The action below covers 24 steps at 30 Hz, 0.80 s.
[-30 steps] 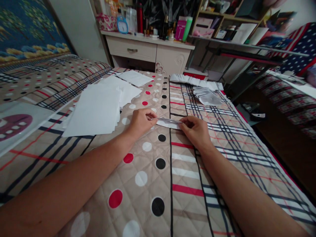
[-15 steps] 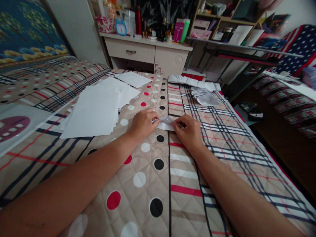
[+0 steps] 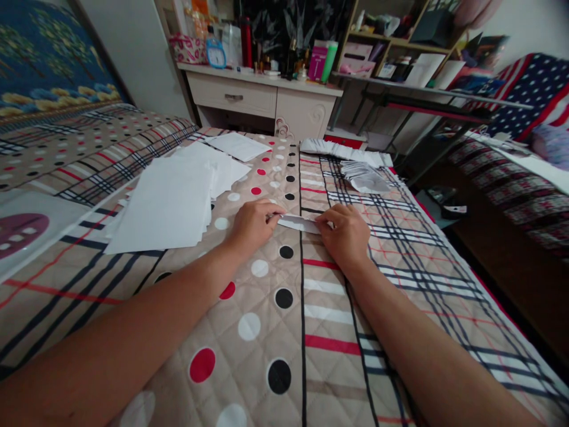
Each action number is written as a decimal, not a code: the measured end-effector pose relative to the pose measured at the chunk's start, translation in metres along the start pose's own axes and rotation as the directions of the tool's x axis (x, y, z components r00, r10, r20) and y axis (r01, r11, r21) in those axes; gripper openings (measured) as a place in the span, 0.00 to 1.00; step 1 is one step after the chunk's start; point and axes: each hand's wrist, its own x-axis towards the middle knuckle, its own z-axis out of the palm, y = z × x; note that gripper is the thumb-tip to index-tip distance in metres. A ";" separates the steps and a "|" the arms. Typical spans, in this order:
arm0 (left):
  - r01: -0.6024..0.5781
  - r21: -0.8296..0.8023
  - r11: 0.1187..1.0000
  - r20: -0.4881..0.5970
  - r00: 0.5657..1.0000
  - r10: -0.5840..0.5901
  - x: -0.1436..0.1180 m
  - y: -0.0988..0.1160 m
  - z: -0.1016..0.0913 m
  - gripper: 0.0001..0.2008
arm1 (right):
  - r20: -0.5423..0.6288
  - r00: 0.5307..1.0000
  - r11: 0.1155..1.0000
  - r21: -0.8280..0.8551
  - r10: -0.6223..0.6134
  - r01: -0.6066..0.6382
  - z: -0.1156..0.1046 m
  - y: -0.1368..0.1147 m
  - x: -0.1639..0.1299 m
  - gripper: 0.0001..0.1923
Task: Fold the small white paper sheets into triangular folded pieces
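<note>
On the quilted bedspread [image 3: 284, 332], beige with dots and plaid stripes, we have both hands down at the centre. Our left hand [image 3: 253, 224] is curled, thumb and fingertips pinched on the left end of a narrow folded strip of white paper [image 3: 299, 223]. Our right hand [image 3: 344, 232] is curled the same way, fingers closed on the strip's right end. Strip lies flat on the cover between the two hands, long side running left to right, pressed against the fabric. Only its middle section shows; both ends are hidden under the fingers.

Just left of the left hand: a loose stack of plain white paper sheets [image 3: 164, 204], fanned out, not touching the hand. Further back, a single white sheet [image 3: 237, 146] near the bed's far edge. Beyond the right hand, well apart: a pile of folded white paper pieces [image 3: 365, 176], and behind it a row of more folded white pieces [image 3: 342, 149] along the far edge. Nothing lies between the hands and the strip.

Past the bed: a cream dresser with a drawer [image 3: 262, 101], a small blue alarm clock [image 3: 215, 56] on top.
</note>
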 end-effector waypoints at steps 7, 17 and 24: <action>0.074 -0.067 0.995 0.015 0.997 -0.073 0.000 -0.004 -0.001 0.08 | -0.071 0.977 0.979 0.008 0.203 -0.203 -0.007 0.045 0.007 0.07; 0.118 -0.105 0.987 0.040 0.993 -0.114 0.001 -0.005 0.001 0.08 | -0.286 0.878 0.884 -0.158 0.385 -0.439 -0.003 0.135 0.053 0.09; 0.155 -0.072 0.985 0.060 0.987 -0.151 0.000 -0.002 -0.001 0.08 | -0.328 0.835 0.837 -0.186 0.442 -0.515 0.010 0.162 0.076 0.11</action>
